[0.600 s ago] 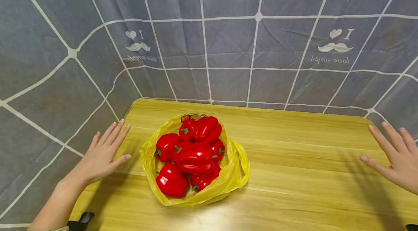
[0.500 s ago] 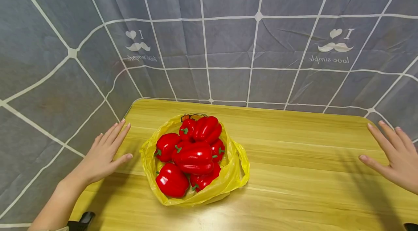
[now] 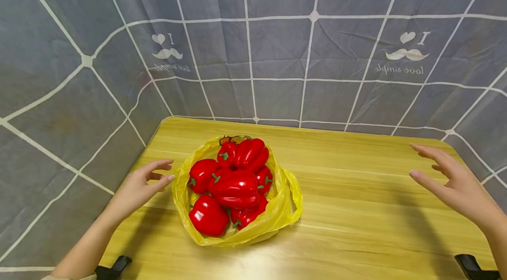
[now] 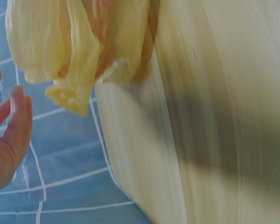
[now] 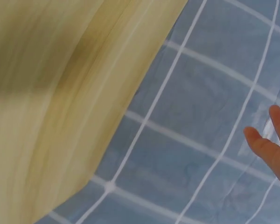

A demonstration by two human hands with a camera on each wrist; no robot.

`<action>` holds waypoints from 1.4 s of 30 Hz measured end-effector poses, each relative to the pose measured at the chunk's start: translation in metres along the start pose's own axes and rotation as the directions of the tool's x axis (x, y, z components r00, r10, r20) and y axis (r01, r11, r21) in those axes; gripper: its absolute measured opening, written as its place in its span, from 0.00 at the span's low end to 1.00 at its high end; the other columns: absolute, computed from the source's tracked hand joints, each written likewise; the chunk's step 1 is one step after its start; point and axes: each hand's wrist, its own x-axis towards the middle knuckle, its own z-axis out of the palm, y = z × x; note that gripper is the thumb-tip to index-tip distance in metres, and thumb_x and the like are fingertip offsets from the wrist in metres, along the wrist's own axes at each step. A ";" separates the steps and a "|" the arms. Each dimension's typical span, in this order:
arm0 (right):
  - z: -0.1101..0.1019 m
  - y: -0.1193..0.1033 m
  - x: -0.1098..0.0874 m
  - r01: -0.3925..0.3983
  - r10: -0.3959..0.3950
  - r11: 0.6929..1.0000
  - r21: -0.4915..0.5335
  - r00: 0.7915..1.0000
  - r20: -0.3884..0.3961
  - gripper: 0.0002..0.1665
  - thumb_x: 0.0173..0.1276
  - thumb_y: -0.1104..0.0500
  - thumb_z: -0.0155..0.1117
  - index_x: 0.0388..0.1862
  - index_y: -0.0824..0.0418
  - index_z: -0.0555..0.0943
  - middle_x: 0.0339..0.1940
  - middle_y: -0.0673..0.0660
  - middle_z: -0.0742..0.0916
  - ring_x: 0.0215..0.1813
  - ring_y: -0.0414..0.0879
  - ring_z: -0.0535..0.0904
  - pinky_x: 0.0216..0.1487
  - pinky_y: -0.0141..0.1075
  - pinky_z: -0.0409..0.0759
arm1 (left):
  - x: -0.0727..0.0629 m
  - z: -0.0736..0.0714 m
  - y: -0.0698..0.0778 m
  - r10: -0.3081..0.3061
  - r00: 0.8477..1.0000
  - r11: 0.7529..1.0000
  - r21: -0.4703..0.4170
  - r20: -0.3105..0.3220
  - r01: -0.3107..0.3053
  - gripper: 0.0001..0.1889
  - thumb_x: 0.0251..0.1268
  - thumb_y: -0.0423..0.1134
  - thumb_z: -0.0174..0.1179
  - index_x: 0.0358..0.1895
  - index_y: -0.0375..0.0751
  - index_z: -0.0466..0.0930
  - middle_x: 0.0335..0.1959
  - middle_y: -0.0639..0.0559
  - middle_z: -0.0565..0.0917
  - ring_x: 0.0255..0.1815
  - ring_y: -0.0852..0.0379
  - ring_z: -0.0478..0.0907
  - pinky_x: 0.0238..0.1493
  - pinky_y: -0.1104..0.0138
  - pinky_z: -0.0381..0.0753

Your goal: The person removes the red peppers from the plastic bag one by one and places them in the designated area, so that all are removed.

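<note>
A yellow plastic bag (image 3: 277, 218), its mouth spread wide, stands left of centre on the table in the head view. Several shiny red bell peppers (image 3: 234, 188) with green stems fill it. My left hand (image 3: 136, 191) hovers just left of the bag's rim, fingers loosely bent and holding nothing. In the left wrist view, a gap shows between that hand (image 4: 9, 140) and the bag (image 4: 74, 51). Far off to the right, my right hand (image 3: 451, 185) hangs above the table with relaxed fingers and nothing in it. Only part of the right hand (image 5: 273, 144) shows in the right wrist view.
The wooden table (image 3: 356, 209) has rounded back corners. A grey-blue curtain (image 3: 277, 51) with white grid lines hangs behind it and along both sides. A bag handle loop (image 3: 296, 198) sticks out on the right.
Both hands have moved inward: the left rightward to near the bag, the right leftward over the table. Their spread fingers have relaxed into a slight bend. The bag and peppers stay in place.
</note>
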 end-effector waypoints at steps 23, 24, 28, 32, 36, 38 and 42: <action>0.103 -0.100 0.051 0.228 -0.333 0.846 0.482 0.932 0.144 0.29 0.57 0.72 0.65 0.59 0.61 0.74 0.57 0.51 0.78 0.55 0.45 0.74 0.52 0.31 0.75 | 0.003 0.022 0.005 -0.135 0.991 0.958 -0.253 0.017 0.135 0.22 0.63 0.31 0.58 0.58 0.23 0.68 0.47 0.32 0.74 0.38 0.59 0.77 0.36 0.69 0.80; 0.108 -0.105 0.053 0.228 -0.341 0.838 0.496 0.928 0.149 0.28 0.57 0.72 0.65 0.58 0.61 0.74 0.56 0.53 0.78 0.55 0.46 0.74 0.52 0.33 0.76 | 0.003 0.022 0.005 -0.141 0.990 0.957 -0.253 0.016 0.140 0.22 0.63 0.31 0.58 0.58 0.24 0.68 0.47 0.32 0.74 0.37 0.59 0.77 0.36 0.69 0.80; 0.127 -0.122 0.061 0.184 -0.342 0.813 0.552 0.918 0.199 0.26 0.58 0.68 0.67 0.57 0.60 0.75 0.55 0.55 0.78 0.55 0.49 0.74 0.51 0.42 0.77 | 0.004 0.023 0.006 -0.167 0.986 0.950 -0.265 0.016 0.165 0.22 0.63 0.31 0.58 0.59 0.24 0.68 0.47 0.32 0.74 0.36 0.61 0.76 0.35 0.69 0.80; 0.144 -0.138 0.066 0.124 -0.327 0.799 0.588 0.911 0.253 0.25 0.59 0.64 0.67 0.57 0.58 0.76 0.55 0.56 0.78 0.55 0.51 0.74 0.52 0.44 0.77 | 0.004 0.024 0.007 -0.177 0.984 0.945 -0.276 0.015 0.174 0.22 0.63 0.31 0.58 0.58 0.24 0.68 0.46 0.33 0.74 0.35 0.62 0.76 0.34 0.69 0.80; 0.159 -0.150 0.071 0.100 -0.337 0.777 0.621 0.900 0.277 0.24 0.59 0.62 0.68 0.56 0.60 0.76 0.55 0.57 0.79 0.56 0.54 0.73 0.52 0.46 0.76 | 0.004 0.024 0.007 -0.176 0.984 0.945 -0.277 0.015 0.173 0.22 0.63 0.31 0.57 0.58 0.23 0.68 0.44 0.34 0.75 0.34 0.63 0.76 0.34 0.70 0.80; 0.166 -0.155 0.073 0.094 -0.343 0.768 0.633 0.895 0.283 0.25 0.59 0.62 0.68 0.56 0.62 0.76 0.55 0.59 0.79 0.56 0.56 0.73 0.52 0.46 0.76 | 0.003 0.024 0.007 -0.180 0.984 0.943 -0.282 0.014 0.176 0.22 0.63 0.31 0.57 0.58 0.23 0.68 0.43 0.36 0.75 0.33 0.63 0.76 0.35 0.70 0.80; 0.178 -0.163 0.075 0.057 -0.327 0.770 0.636 0.891 0.316 0.25 0.59 0.60 0.68 0.56 0.61 0.76 0.55 0.55 0.78 0.56 0.57 0.72 0.52 0.46 0.77 | 0.003 0.023 0.006 -0.188 0.982 0.938 -0.294 0.016 0.184 0.22 0.63 0.30 0.57 0.58 0.23 0.67 0.42 0.37 0.75 0.33 0.63 0.76 0.35 0.71 0.80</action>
